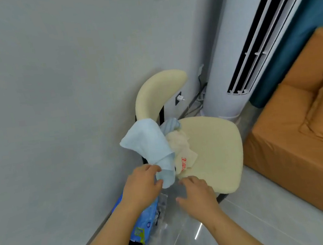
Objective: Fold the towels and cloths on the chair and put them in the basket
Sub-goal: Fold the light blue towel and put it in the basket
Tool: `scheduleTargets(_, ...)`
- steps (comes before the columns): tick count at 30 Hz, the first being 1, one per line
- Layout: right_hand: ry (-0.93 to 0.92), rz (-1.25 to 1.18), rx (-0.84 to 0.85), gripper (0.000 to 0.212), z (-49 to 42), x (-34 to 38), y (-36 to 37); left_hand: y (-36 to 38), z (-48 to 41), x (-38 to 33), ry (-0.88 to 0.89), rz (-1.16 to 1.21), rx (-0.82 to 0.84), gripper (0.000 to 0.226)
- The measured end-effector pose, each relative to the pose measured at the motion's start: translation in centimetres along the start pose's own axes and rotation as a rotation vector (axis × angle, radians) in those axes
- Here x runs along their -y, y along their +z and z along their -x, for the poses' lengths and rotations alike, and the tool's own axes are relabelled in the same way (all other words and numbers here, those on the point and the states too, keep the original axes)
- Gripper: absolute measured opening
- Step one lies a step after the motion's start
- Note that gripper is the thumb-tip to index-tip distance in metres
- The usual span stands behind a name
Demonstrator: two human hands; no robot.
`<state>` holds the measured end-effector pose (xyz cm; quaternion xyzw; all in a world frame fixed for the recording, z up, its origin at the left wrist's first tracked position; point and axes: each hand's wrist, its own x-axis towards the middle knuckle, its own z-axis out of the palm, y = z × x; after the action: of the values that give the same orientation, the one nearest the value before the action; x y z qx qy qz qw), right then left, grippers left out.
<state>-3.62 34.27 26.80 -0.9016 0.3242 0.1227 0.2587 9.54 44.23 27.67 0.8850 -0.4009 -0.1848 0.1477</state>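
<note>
Grey wall (51,95), cream chair (216,146) standing against it. Light blue towel (146,142): lying over the seat's left side, left hand (142,185) pinching its lower end. Right hand (198,195): hovering beside, fingers spread, gripping nothing.

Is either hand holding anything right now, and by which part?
The left hand pinches the light blue towel by its lower end. The right hand, fingers spread, holds nothing.

The chair (216,146) stands beside the wall (51,95), with the air conditioner (228,63) behind it on the right and the sofa (300,135) farther right. The towel (147,144) hangs at the seat's left edge, its lower end in the left hand (142,185); a cloth (182,150) lies on the seat beside it. The right hand (198,195) hovers before the seat.
</note>
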Motion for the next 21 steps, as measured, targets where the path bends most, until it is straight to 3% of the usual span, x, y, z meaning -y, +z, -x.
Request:
scheduleTargets(4, -0.053, 0.022, 0.058, 0.05, -6.3, -3.2, -3.0, -0.8, -5.8, -1.8, -0.147, 0.103, -0.118, 0.037)
scheduleTargets(11, -0.316, 0.116, 0.192, 0.045, -15.9, -8.1, -10.0, 0.5, -11.9, -6.0, -0.54, 0.197, -0.321, 0.037)
scheduleTargets(15, -0.434, 0.188, 0.26, 0.045, -18.4, -9.5, -12.0, 2.1, -12.6, -7.5, -0.738, 0.235, -0.318, 0.039)
scheduleTargets(21, -0.507, 0.207, 0.318, 0.044, -19.9, -10.2, -12.6, 3.4, -12.8, -8.0, -0.825, 0.218, -0.279, 0.047)
